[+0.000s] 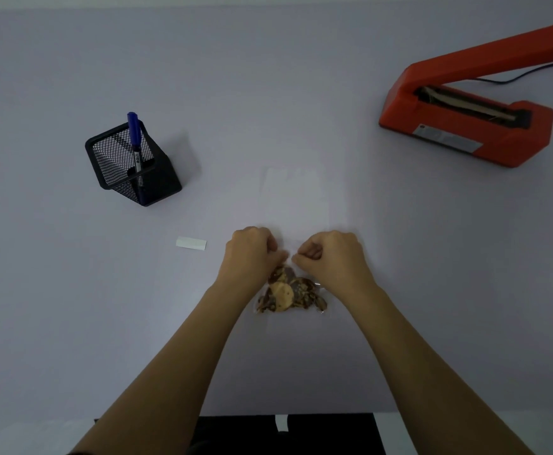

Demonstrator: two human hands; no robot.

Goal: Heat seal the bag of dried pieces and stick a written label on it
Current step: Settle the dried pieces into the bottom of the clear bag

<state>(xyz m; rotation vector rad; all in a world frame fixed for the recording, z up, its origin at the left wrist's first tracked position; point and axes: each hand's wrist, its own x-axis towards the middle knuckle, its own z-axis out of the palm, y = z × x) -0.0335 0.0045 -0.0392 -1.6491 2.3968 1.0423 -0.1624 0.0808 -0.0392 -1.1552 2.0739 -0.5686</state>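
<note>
head view: both hands pinch clear crinkled bag.

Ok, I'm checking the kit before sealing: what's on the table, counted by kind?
heat sealer: 1
mesh pen holder: 1
blue marker: 1
white label: 1
bag of dried pieces: 1
Total: 5

Nearly the whole frame is filled by a plain, pale lavender-grey surface. It is dimly lit, and shade is gathered toward the left side and the corners. Its near edge is met at lower centre by a black area.
</note>
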